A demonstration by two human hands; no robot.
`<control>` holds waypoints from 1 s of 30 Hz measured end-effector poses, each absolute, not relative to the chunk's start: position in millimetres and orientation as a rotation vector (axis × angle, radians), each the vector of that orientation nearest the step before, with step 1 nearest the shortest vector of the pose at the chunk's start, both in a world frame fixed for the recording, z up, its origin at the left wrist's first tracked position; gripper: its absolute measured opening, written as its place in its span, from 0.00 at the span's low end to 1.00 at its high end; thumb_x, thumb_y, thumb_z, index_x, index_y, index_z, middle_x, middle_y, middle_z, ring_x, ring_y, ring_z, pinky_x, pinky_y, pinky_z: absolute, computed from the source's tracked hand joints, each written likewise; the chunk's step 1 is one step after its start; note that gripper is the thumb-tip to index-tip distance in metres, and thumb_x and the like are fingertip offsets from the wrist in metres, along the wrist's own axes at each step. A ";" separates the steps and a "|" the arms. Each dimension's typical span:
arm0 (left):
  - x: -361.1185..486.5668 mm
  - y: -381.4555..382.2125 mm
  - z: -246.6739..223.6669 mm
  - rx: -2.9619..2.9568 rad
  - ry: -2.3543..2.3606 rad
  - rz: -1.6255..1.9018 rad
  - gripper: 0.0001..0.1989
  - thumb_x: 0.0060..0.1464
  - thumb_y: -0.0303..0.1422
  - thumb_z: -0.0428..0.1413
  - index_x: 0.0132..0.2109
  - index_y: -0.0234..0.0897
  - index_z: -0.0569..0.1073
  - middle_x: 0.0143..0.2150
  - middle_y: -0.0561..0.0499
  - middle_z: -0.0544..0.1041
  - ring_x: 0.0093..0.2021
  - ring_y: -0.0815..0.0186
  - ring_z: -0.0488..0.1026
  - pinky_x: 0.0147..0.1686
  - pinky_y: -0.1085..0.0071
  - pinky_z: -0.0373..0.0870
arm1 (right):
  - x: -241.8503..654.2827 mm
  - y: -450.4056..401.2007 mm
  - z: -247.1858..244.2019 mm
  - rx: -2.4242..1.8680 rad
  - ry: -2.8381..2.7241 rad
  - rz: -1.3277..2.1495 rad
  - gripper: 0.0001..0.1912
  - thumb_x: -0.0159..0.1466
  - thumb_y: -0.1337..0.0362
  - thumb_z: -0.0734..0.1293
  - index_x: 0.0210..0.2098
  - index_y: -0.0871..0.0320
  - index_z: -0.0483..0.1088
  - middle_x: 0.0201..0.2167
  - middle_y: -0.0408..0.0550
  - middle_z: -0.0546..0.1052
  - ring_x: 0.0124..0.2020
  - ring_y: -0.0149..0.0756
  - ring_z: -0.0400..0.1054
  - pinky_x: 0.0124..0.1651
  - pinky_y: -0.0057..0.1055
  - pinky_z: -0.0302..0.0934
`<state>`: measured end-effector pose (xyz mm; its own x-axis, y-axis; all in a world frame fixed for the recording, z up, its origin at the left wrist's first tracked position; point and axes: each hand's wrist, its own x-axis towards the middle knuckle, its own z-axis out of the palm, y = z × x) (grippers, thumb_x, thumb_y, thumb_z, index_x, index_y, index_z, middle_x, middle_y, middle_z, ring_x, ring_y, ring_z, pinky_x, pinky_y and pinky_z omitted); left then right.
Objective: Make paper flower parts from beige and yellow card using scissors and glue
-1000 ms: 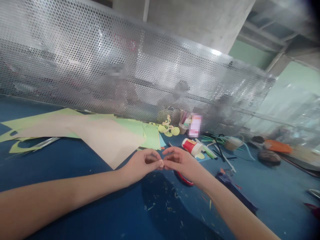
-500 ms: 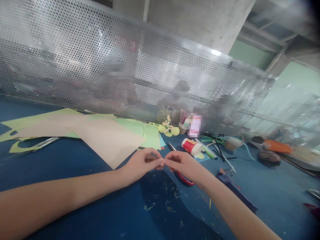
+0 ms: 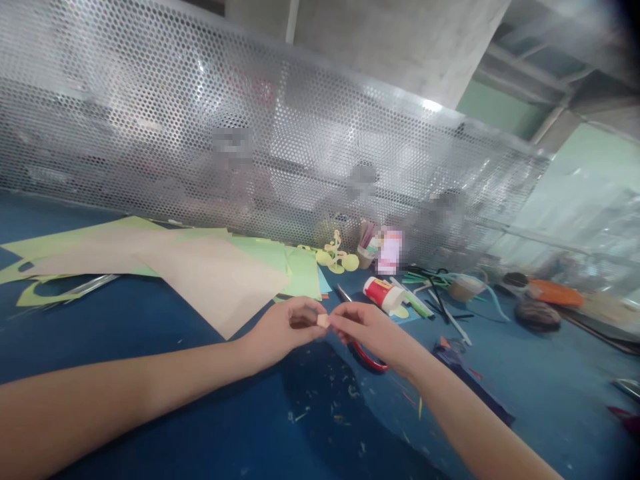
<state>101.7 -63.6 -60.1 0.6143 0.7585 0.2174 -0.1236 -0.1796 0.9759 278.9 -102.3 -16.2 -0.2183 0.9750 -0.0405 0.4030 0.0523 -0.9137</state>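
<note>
Between my fingertips is a small pale peach piece of paper (image 3: pixel 323 321), too small to make out its exact shape. My left hand (image 3: pixel 287 327) pinches it from the left, thumb below and fingers curled above. From the right, my right hand (image 3: pixel 367 328) holds its edge between thumb and forefinger. Both hands are just above the blue table (image 3: pixel 225 413). Under my right hand lies a pair of scissors with red handles (image 3: pixel 369 360), partly covered by the hand. A white bottle with a red label (image 3: pixel 384 294) lies on its side just beyond.
Large pale pink and green paper sheets (image 3: pixel 220 273) spread over the left side. Yellow paper cutouts (image 3: pixel 338 259) and a cup of sticks (image 3: pixel 367 247) stand near the perforated metal screen (image 3: pixel 320 153). Pipe cleaners (image 3: pixel 440 300) and a dark blue scrap (image 3: pixel 475 383) lie to the right.
The small peach piece now shows between my fingertips, where the fingers covered it before. My hands have moved slightly apart; the table items stay in place.
</note>
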 end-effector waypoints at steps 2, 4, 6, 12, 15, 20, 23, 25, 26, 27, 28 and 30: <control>101.6 -62.8 -61.1 1.557 0.544 0.865 0.12 0.49 0.33 0.58 0.42 0.36 0.70 0.34 0.50 0.76 0.38 0.66 0.73 0.43 0.67 0.66 | 278.4 -103.0 -14.3 -1.387 -1.658 1.171 0.13 0.56 0.54 0.65 0.28 0.59 0.71 0.23 0.41 0.69 0.25 0.28 0.62 0.31 0.26 0.58; 101.8 -62.2 -62.3 1.560 0.548 0.872 0.12 0.49 0.33 0.58 0.43 0.37 0.70 0.35 0.50 0.77 0.39 0.65 0.73 0.43 0.67 0.66 | 278.8 -103.4 -12.9 -1.392 -1.626 1.197 0.13 0.56 0.54 0.65 0.29 0.59 0.72 0.24 0.42 0.70 0.25 0.28 0.62 0.31 0.27 0.59; 102.1 -61.9 -63.1 1.567 0.554 0.876 0.13 0.49 0.33 0.58 0.43 0.37 0.70 0.34 0.50 0.77 0.39 0.65 0.73 0.44 0.66 0.66 | 280.2 -103.5 -12.5 -1.394 -1.622 1.209 0.13 0.54 0.55 0.67 0.30 0.59 0.73 0.24 0.42 0.70 0.25 0.28 0.62 0.31 0.26 0.59; 102.5 -62.6 -62.7 1.566 0.545 0.874 0.13 0.49 0.34 0.58 0.43 0.37 0.71 0.35 0.50 0.77 0.39 0.65 0.73 0.44 0.66 0.66 | 283.9 -102.4 -14.5 -1.376 -1.654 1.198 0.14 0.53 0.55 0.68 0.30 0.60 0.73 0.22 0.41 0.69 0.24 0.28 0.61 0.30 0.26 0.57; 102.1 -62.8 -62.5 1.576 0.543 0.876 0.12 0.48 0.34 0.58 0.42 0.37 0.72 0.35 0.50 0.77 0.39 0.65 0.73 0.44 0.66 0.66 | 283.1 -101.9 -14.7 -1.377 -1.659 1.202 0.14 0.52 0.54 0.68 0.29 0.60 0.72 0.21 0.40 0.68 0.23 0.28 0.60 0.29 0.26 0.56; 102.3 -63.7 -63.7 1.600 0.523 0.877 0.11 0.48 0.33 0.58 0.41 0.36 0.72 0.36 0.50 0.76 0.39 0.65 0.72 0.44 0.66 0.66 | 281.3 -101.7 -18.8 -1.422 -1.697 1.140 0.12 0.53 0.55 0.68 0.24 0.58 0.68 0.18 0.38 0.64 0.21 0.27 0.57 0.26 0.25 0.51; 102.8 -64.4 -64.6 1.629 0.502 0.862 0.12 0.47 0.32 0.58 0.42 0.37 0.72 0.37 0.50 0.75 0.38 0.66 0.72 0.43 0.67 0.67 | 280.3 -101.3 -23.2 -1.485 -1.706 1.071 0.12 0.54 0.55 0.67 0.23 0.58 0.67 0.16 0.37 0.64 0.20 0.26 0.56 0.25 0.25 0.49; 102.8 -64.4 -64.5 1.646 0.515 0.861 0.13 0.47 0.32 0.58 0.42 0.37 0.72 0.37 0.50 0.75 0.39 0.65 0.72 0.43 0.67 0.67 | 279.1 -101.0 -24.2 -1.510 -1.699 1.048 0.13 0.55 0.55 0.66 0.23 0.58 0.67 0.15 0.37 0.63 0.19 0.26 0.56 0.24 0.25 0.49; 102.6 -64.3 -64.1 1.656 0.535 0.864 0.13 0.48 0.33 0.58 0.43 0.37 0.72 0.38 0.49 0.75 0.39 0.65 0.72 0.43 0.67 0.67 | 278.3 -101.0 -23.8 -1.503 -1.691 1.056 0.13 0.55 0.55 0.66 0.23 0.58 0.67 0.16 0.37 0.63 0.19 0.26 0.56 0.24 0.25 0.49; 102.3 -64.0 -63.4 1.663 0.558 0.868 0.13 0.49 0.35 0.57 0.43 0.37 0.72 0.38 0.49 0.76 0.40 0.64 0.72 0.43 0.67 0.67 | 277.6 -101.0 -22.9 -1.483 -1.678 1.082 0.13 0.55 0.54 0.66 0.22 0.58 0.67 0.16 0.37 0.64 0.19 0.26 0.56 0.25 0.25 0.51; 102.0 -63.7 -62.4 1.665 0.579 0.874 0.13 0.49 0.36 0.57 0.43 0.37 0.72 0.38 0.49 0.76 0.40 0.64 0.72 0.43 0.67 0.67 | 277.0 -100.9 -21.6 -1.456 -1.659 1.120 0.14 0.55 0.54 0.66 0.23 0.59 0.67 0.17 0.38 0.65 0.20 0.26 0.57 0.25 0.24 0.52; 101.4 -62.8 -60.0 1.670 0.607 0.882 0.13 0.52 0.39 0.54 0.42 0.37 0.73 0.36 0.49 0.76 0.37 0.65 0.72 0.41 0.68 0.67 | 276.8 -100.7 -19.1 -1.411 -1.602 1.190 0.14 0.55 0.54 0.65 0.23 0.59 0.68 0.21 0.40 0.68 0.22 0.27 0.60 0.27 0.25 0.55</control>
<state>101.4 -62.8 -60.0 0.5916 0.7684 0.2441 -0.0462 -0.2700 0.9618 276.8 -100.7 -19.1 -0.1779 0.9811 -0.0756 0.3558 -0.0075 -0.9345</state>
